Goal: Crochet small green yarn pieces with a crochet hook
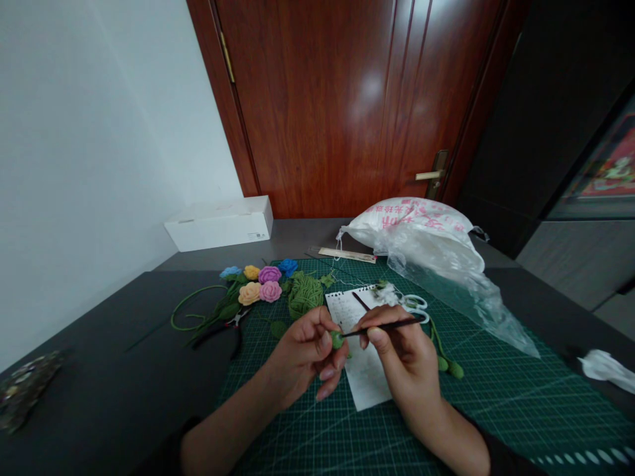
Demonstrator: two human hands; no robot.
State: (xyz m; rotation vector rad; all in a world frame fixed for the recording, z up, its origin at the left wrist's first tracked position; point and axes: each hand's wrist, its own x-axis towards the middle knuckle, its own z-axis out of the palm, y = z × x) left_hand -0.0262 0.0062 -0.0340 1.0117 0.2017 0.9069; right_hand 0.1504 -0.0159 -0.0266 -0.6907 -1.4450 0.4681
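Between the thumb and fingers of my left hand (307, 354) is a small round green crocheted piece (337, 340). My right hand (409, 357) grips a slim dark pointed tool (391, 325), whose tip touches the green piece; its exact kind is hard to make out. Below both hands lies a handwritten sheet of paper (367, 383) on a green cutting mat (297, 436). Behind the right hand are a tuft of white stuffing (385, 294) and white-handled scissors (414, 304), partly hidden. Another thin dark stick (360, 301) shows above the right fingers.
Left of the green yarn ball (305, 295) lie several crocheted flowers (269, 275) and black-handled pliers (231, 327). Green stems with buds (454, 368) lie right of my right hand. A white box (223, 225) and a large plastic bag (421, 228) stand at the back, near a ruler (347, 254).
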